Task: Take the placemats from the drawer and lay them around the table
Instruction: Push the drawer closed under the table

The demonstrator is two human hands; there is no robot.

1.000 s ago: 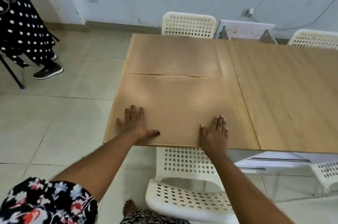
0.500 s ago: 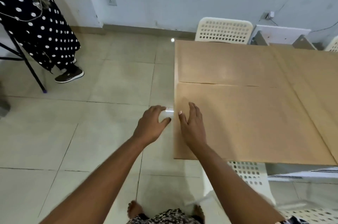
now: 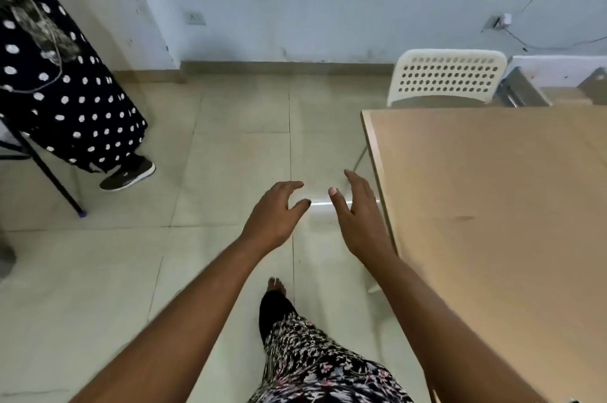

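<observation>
Our left hand (image 3: 274, 217) and right hand (image 3: 358, 222) hang loosely open, empty, off the table's (image 3: 492, 205) left edge; placemats blurred, indistinguishable.

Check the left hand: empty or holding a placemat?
Empty. The left hand hangs over the floor tiles, fingers loosely curled, nothing between them.

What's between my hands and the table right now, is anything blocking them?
Nothing visible blocks them. Both the left hand and the right hand hover empty over the floor tiles, just off the table edge. No placemat seam shows on the tabletop from here, and the drawer is out of view.
</observation>
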